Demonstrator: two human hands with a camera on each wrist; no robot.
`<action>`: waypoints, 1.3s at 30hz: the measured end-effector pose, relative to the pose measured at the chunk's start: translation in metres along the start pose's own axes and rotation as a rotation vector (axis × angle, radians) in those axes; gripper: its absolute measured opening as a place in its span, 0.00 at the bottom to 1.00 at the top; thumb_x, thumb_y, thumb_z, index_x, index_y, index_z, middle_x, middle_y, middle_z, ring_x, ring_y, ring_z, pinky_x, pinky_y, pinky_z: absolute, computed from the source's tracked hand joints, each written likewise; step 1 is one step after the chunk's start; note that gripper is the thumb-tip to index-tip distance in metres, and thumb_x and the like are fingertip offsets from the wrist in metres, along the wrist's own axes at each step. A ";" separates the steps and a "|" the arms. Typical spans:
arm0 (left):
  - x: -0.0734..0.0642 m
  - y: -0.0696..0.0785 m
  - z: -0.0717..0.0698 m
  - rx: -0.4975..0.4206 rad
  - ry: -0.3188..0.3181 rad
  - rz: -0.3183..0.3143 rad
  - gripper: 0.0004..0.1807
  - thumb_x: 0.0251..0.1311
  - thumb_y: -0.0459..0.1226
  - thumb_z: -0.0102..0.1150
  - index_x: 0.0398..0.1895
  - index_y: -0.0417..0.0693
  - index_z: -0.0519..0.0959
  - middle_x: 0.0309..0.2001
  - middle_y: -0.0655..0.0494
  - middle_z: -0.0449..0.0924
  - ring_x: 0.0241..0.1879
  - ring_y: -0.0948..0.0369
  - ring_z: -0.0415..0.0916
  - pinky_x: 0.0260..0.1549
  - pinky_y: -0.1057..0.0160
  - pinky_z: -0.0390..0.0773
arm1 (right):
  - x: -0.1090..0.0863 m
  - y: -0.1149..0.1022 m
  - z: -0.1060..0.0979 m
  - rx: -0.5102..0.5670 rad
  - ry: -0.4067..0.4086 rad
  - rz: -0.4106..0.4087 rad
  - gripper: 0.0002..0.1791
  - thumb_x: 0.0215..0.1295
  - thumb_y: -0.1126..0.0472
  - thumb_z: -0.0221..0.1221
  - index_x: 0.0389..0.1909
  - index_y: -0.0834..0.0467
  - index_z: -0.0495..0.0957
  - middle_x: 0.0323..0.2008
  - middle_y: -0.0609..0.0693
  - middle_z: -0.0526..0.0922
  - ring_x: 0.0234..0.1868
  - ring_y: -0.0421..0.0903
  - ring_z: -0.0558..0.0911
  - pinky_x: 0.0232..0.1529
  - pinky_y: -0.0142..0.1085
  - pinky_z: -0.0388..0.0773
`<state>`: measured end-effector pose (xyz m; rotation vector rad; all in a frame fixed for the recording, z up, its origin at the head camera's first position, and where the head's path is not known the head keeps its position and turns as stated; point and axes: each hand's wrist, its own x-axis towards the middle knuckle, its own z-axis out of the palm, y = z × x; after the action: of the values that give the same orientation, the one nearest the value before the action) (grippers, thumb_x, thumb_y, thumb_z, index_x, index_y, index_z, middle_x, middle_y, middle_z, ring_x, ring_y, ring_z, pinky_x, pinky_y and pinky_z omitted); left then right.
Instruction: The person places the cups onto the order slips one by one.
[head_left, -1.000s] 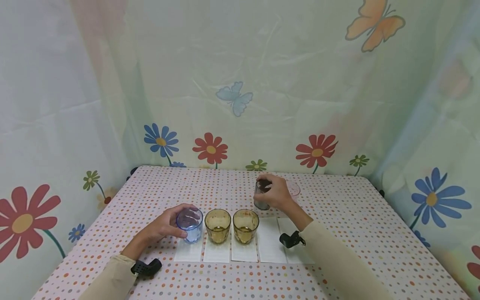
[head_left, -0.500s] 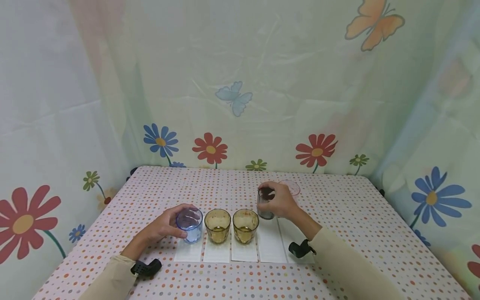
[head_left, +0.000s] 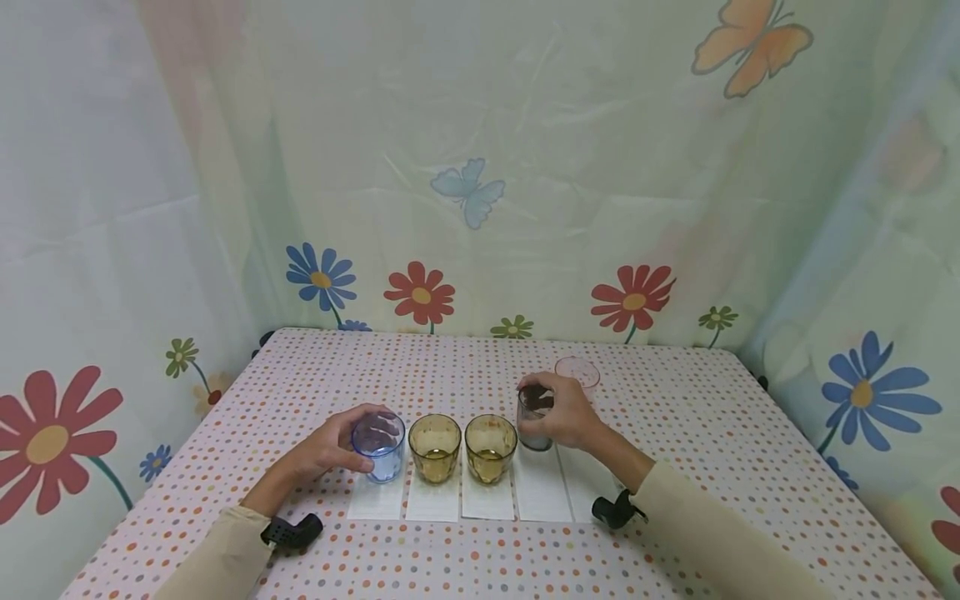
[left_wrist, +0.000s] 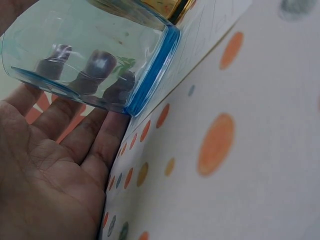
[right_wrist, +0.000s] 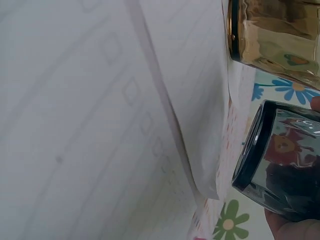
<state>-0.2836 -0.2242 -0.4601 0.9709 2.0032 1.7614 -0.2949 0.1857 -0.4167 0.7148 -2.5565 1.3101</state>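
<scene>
My left hand [head_left: 330,442] holds a clear blue glass [head_left: 386,467], thumb on the near side and fingers behind it. In the left wrist view the fingertips [left_wrist: 102,65] show through the wall of the glass. My right hand [head_left: 566,410] grips a dark grey glass [head_left: 536,437] over the far end of the fourth paper sheet. The right wrist view shows this glass's base [right_wrist: 252,145] tilted and apart from the paper. Between the hands stand two amber glasses, the left one [head_left: 435,462] and the right one [head_left: 491,462], each upright on a sheet.
White paper sheets [head_left: 543,500] lie side by side on the dotted tablecloth [head_left: 420,558]. Behind my right hand is a pink see-through round rim [head_left: 577,361], partly hidden. A flowered curtain [head_left: 480,275] hangs along the table's back and sides.
My right hand has brought the grey glass nearer to me and slightly right, from behind the sheets to over the fourth one. The left hand and blue glass have stayed in place.
</scene>
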 end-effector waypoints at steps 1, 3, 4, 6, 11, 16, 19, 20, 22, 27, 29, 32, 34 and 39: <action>0.000 0.000 0.000 0.000 0.001 -0.001 0.48 0.53 0.32 0.72 0.73 0.26 0.56 0.64 0.30 0.70 0.62 0.53 0.74 0.60 0.63 0.74 | -0.001 0.000 0.000 0.002 -0.002 0.007 0.27 0.43 0.68 0.75 0.49 0.63 0.81 0.43 0.55 0.84 0.43 0.50 0.84 0.44 0.42 0.84; 0.000 0.000 0.000 -0.001 0.001 -0.001 0.47 0.53 0.32 0.71 0.73 0.27 0.56 0.64 0.30 0.70 0.62 0.54 0.74 0.60 0.63 0.74 | -0.003 0.001 0.000 0.004 -0.012 0.017 0.28 0.43 0.68 0.75 0.49 0.64 0.81 0.43 0.55 0.84 0.43 0.50 0.83 0.44 0.41 0.84; 0.000 0.000 0.000 -0.002 0.000 0.000 0.47 0.54 0.32 0.71 0.73 0.27 0.57 0.65 0.29 0.70 0.62 0.54 0.74 0.60 0.63 0.74 | -0.005 0.002 0.000 0.003 -0.016 0.019 0.28 0.42 0.68 0.75 0.49 0.64 0.81 0.43 0.55 0.84 0.43 0.50 0.83 0.44 0.41 0.84; 0.000 0.000 0.000 -0.004 -0.003 0.002 0.46 0.54 0.32 0.71 0.73 0.28 0.58 0.65 0.29 0.69 0.62 0.54 0.74 0.60 0.63 0.74 | -0.007 0.002 0.000 0.009 -0.029 0.020 0.28 0.42 0.68 0.75 0.49 0.65 0.81 0.44 0.54 0.83 0.43 0.49 0.83 0.45 0.40 0.84; 0.000 -0.001 0.000 -0.004 -0.007 0.011 0.45 0.54 0.32 0.71 0.73 0.28 0.58 0.64 0.29 0.70 0.62 0.55 0.74 0.59 0.63 0.74 | -0.012 0.002 0.001 0.025 -0.054 0.002 0.28 0.41 0.68 0.74 0.49 0.62 0.81 0.44 0.53 0.83 0.43 0.48 0.83 0.47 0.43 0.84; 0.000 0.000 0.000 -0.004 -0.005 0.011 0.46 0.54 0.32 0.71 0.73 0.28 0.57 0.64 0.29 0.70 0.62 0.54 0.74 0.59 0.63 0.74 | -0.017 0.001 0.002 0.015 -0.076 -0.022 0.30 0.39 0.68 0.75 0.49 0.63 0.80 0.45 0.53 0.83 0.44 0.48 0.83 0.48 0.45 0.84; 0.000 0.000 0.000 -0.004 -0.006 0.011 0.46 0.54 0.32 0.71 0.73 0.27 0.57 0.64 0.29 0.70 0.62 0.54 0.74 0.59 0.62 0.75 | -0.019 0.000 0.003 -0.009 -0.100 -0.034 0.31 0.40 0.67 0.75 0.50 0.64 0.79 0.45 0.52 0.83 0.44 0.48 0.83 0.48 0.45 0.83; 0.000 -0.001 0.000 -0.004 -0.006 0.010 0.46 0.54 0.32 0.71 0.73 0.27 0.57 0.64 0.28 0.70 0.62 0.54 0.74 0.59 0.63 0.75 | -0.020 0.000 0.004 -0.017 -0.108 -0.038 0.30 0.41 0.66 0.76 0.50 0.64 0.79 0.45 0.52 0.83 0.44 0.47 0.83 0.49 0.45 0.83; 0.000 -0.001 0.000 -0.002 -0.005 0.009 0.46 0.54 0.31 0.71 0.73 0.27 0.57 0.64 0.28 0.69 0.62 0.54 0.74 0.59 0.63 0.75 | -0.022 0.000 0.004 -0.023 -0.122 -0.044 0.30 0.42 0.66 0.76 0.50 0.64 0.79 0.45 0.52 0.83 0.44 0.47 0.83 0.49 0.45 0.83; -0.001 0.000 0.001 -0.020 -0.001 -0.001 0.47 0.54 0.32 0.71 0.73 0.27 0.57 0.65 0.30 0.69 0.62 0.55 0.74 0.60 0.63 0.75 | -0.025 -0.001 0.005 -0.045 -0.121 -0.056 0.30 0.42 0.64 0.76 0.50 0.62 0.79 0.44 0.49 0.83 0.43 0.46 0.83 0.48 0.47 0.83; -0.001 0.001 0.002 -0.032 -0.001 -0.008 0.47 0.54 0.32 0.71 0.74 0.27 0.56 0.65 0.31 0.69 0.63 0.54 0.74 0.60 0.62 0.75 | -0.026 -0.002 0.005 -0.055 -0.120 -0.055 0.30 0.41 0.63 0.77 0.50 0.62 0.79 0.44 0.48 0.83 0.44 0.45 0.83 0.48 0.48 0.82; -0.002 0.002 0.003 -0.039 0.004 -0.029 0.47 0.54 0.31 0.71 0.74 0.27 0.55 0.65 0.33 0.70 0.63 0.53 0.74 0.59 0.61 0.75 | -0.027 -0.003 0.004 -0.072 -0.135 -0.051 0.32 0.41 0.62 0.78 0.51 0.62 0.79 0.45 0.48 0.83 0.45 0.46 0.83 0.49 0.49 0.82; -0.002 0.002 0.003 -0.041 0.008 -0.042 0.48 0.54 0.31 0.71 0.74 0.28 0.55 0.65 0.33 0.70 0.62 0.54 0.74 0.59 0.61 0.76 | -0.028 -0.004 0.003 -0.095 -0.151 -0.047 0.33 0.42 0.60 0.79 0.52 0.61 0.78 0.47 0.48 0.82 0.47 0.47 0.83 0.50 0.49 0.81; -0.001 0.002 0.002 -0.021 0.015 -0.038 0.46 0.54 0.31 0.71 0.74 0.31 0.58 0.66 0.33 0.70 0.63 0.56 0.74 0.60 0.63 0.74 | -0.031 -0.006 0.000 -0.172 -0.184 -0.041 0.37 0.43 0.55 0.80 0.55 0.58 0.77 0.49 0.46 0.81 0.50 0.46 0.82 0.52 0.48 0.80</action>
<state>-0.2809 -0.2231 -0.4594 0.9098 1.9944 1.7714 -0.2654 0.1934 -0.4236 0.8841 -2.7396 1.0395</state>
